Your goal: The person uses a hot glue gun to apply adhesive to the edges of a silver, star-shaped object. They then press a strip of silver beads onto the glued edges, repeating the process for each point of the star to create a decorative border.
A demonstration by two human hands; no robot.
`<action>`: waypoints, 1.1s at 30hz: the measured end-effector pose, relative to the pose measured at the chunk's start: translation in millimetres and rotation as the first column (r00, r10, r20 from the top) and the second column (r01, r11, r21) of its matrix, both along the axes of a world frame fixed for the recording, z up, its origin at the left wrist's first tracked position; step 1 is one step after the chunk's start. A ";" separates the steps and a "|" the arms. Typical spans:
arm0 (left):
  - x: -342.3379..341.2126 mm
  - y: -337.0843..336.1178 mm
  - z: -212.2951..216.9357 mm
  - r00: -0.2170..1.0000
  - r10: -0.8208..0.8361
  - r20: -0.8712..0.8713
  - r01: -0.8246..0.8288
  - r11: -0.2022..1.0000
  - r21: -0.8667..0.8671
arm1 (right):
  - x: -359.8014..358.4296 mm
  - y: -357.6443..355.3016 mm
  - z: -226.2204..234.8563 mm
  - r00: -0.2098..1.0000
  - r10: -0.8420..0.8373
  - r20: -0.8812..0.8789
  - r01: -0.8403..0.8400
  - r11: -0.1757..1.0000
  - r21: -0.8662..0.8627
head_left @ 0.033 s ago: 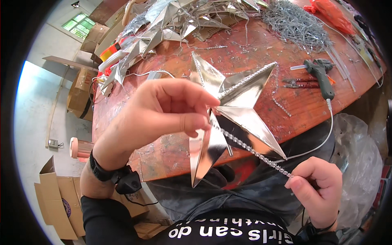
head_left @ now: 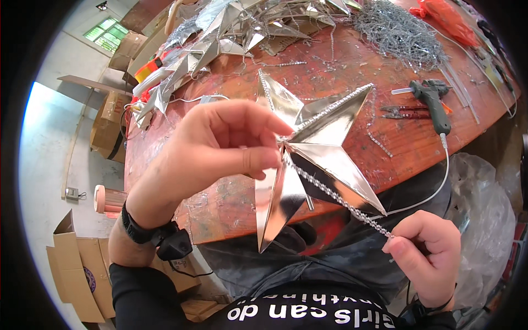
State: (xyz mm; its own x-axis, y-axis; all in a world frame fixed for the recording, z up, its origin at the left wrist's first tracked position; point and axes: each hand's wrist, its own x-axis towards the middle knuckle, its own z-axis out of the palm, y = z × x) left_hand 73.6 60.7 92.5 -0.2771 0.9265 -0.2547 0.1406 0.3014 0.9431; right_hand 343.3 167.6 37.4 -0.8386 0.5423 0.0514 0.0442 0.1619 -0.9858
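Note:
A shiny silver five-pointed star (head_left: 330,157) lies at the table's near edge, one point reaching over my lap. Strings of small silver beads run along the ridges of its two upper points. My left hand (head_left: 214,148) hovers over the star's centre, thumb and forefinger curved with their tips apart. Between the centre and my right hand (head_left: 429,258), a silver bead chain (head_left: 330,193) slants down across the star's lower right. The right thumb and forefinger pinch its far end. Part of the star is hidden behind my left hand.
Right of the star are a green glue gun (head_left: 434,107) with a white cord and red-handled pliers (head_left: 404,111). A heap of silver chain (head_left: 396,33) sits at the far right. More silver stars (head_left: 242,41) pile up at the back. Cardboard boxes (head_left: 82,269) stand on the left.
My left hand has shifted slightly up and left, away from the chain at the star's centre. The right hand and the star stay practically in place.

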 end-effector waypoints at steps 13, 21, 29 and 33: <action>1.3 9.9 -9.8 0.938 -0.011 -0.346 0.009 1.000 -0.009 | -18.5 -1.1 5.4 0.998 0.034 -0.054 -0.026 0.989 0.148; -20.9 15.7 -14.3 0.988 -0.119 -0.101 0.115 0.992 -0.046 | -18.7 -5.5 6.5 1.000 -0.022 -0.017 0.023 0.993 0.116; -32.5 -16.4 -33.1 0.873 -0.058 -0.484 0.162 0.971 0.175 | -13.4 -1.2 0.1 0.996 -0.084 0.014 0.082 0.991 0.105; -13.8 -30.9 -29.5 0.742 -0.082 -0.665 0.240 0.959 0.149 | -7.9 4.4 -2.3 0.974 -0.201 0.103 0.199 0.980 0.029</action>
State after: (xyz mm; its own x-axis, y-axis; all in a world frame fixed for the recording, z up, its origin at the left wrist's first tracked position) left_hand 59.8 29.9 63.0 -0.1425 0.9804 0.1362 0.7666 0.0222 0.6418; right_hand 335.4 172.1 35.0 -0.7146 0.6993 -0.0193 0.1803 0.1575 -0.9709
